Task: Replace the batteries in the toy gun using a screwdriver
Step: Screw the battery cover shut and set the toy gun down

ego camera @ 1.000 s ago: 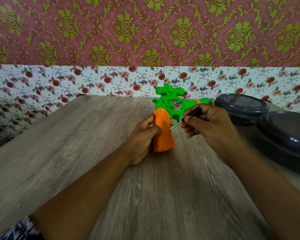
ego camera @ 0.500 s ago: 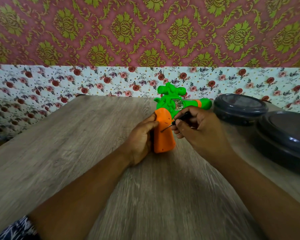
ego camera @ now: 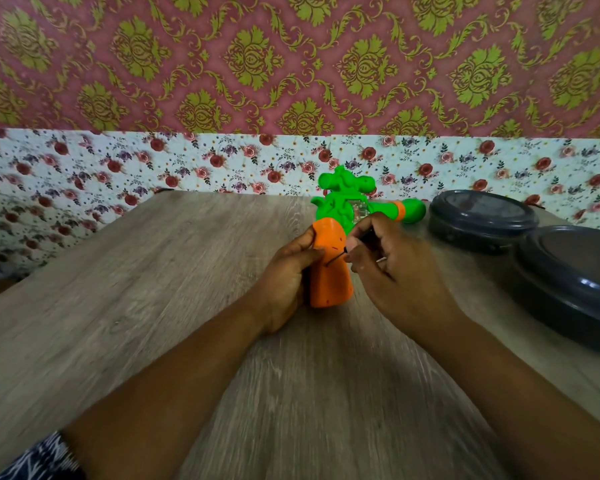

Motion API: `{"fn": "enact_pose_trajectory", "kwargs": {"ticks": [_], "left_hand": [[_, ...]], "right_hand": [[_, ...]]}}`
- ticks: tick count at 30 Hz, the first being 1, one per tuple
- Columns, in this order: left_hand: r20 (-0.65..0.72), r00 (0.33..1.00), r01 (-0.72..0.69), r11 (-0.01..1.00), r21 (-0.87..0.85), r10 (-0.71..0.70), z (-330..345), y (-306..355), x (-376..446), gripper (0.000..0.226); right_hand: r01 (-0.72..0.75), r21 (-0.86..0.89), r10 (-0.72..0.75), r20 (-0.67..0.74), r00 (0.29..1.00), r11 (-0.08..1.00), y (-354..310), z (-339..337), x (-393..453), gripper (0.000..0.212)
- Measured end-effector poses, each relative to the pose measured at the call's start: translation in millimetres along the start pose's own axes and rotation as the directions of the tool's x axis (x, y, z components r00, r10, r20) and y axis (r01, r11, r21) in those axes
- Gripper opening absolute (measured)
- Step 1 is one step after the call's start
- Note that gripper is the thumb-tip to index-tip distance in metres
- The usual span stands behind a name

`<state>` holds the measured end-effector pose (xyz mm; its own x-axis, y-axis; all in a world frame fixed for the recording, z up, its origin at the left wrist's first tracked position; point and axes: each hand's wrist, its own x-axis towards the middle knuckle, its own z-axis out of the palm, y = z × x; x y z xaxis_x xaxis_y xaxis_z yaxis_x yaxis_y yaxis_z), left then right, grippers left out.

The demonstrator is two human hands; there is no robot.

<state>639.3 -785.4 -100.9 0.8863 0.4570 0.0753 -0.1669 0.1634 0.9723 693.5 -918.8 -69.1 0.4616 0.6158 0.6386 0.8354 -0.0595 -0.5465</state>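
Crowding the right side of the tabletop [ego camera: 153, 306] are two dark lidded containers: a smaller container [ego camera: 482, 220] near the back, close beside the green muzzle of the toy gun [ego camera: 340, 209], and a larger container [ego camera: 575, 289] nearer me, running out of view at the right edge. They hem in my right arm on that side. My left hand [ego camera: 284, 282] is wrapped around the gun's orange grip [ego camera: 329, 271], which points toward me while the green body lies toward the wall [ego camera: 291, 64]. My right hand [ego camera: 392, 268] pinches a thin screwdriver [ego camera: 336, 258], its tip touching the grip's face. Behind the gun, the tabletop ends at the flowered wall with little room to spare. To the left, bare wood stretches wide and clear to the far edge, and open tabletop lies between my forearms.
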Motion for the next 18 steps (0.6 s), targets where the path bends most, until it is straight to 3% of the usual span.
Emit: {"fn": "enact_pose_trajectory", "kwargs": {"ticks": [4,6,12,18], "left_hand": [[-0.005,1.000,0.011,1.000,-0.006,-0.011,-2,-3,2,0.052],[-0.001,1.000,0.007,1.000,-0.005,-0.007,-2,-3,2,0.049],[0.017,1.000,0.011,1.000,-0.016,-0.010,-6,-4,5,0.049],[0.013,1.000,0.002,1.000,0.005,-0.002,-7,-6,6,0.050]], "right_hand": [[0.010,-0.034,-0.009,0.015,1.000,0.999,1,-3,0,0.024],[0.013,-0.024,-0.011,0.048,0.999,1.000,2,-5,3,0.017],[0.010,-0.018,-0.004,0.289,0.957,1.000,-5,-12,6,0.015],[0.023,-0.104,0.008,0.286,0.958,0.994,-6,-20,6,0.011]]}}
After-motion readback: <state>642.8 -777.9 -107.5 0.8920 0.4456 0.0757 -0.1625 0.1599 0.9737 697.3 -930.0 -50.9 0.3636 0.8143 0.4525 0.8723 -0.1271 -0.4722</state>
